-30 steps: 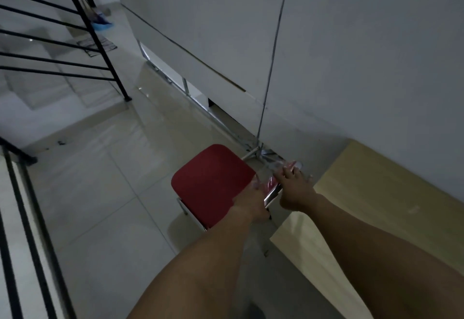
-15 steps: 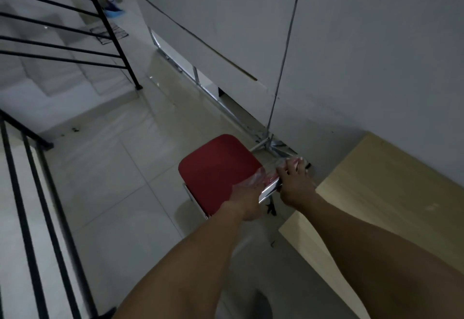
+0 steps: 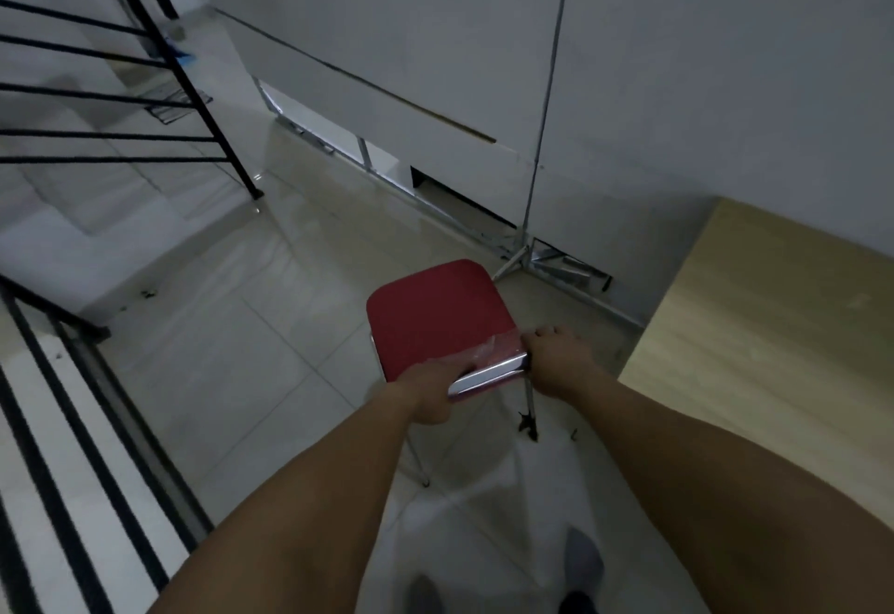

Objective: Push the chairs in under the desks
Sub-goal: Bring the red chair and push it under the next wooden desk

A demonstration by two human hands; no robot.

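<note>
Pale tiled floor (image 3: 271, 371) underfoot. Left hand (image 3: 430, 391) and right hand (image 3: 561, 362), both curled round chrome backrest rail (image 3: 488, 375) of red chair (image 3: 435, 313), out on the floor left of wooden desk (image 3: 774, 323); black stair railing (image 3: 193, 96) beyond.

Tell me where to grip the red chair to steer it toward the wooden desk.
Grip the red chair by the chrome backrest top, from behind, as now: left hand and right hand at opposite ends. The wide bar probably allows turning it toward the desk on the right.
</note>
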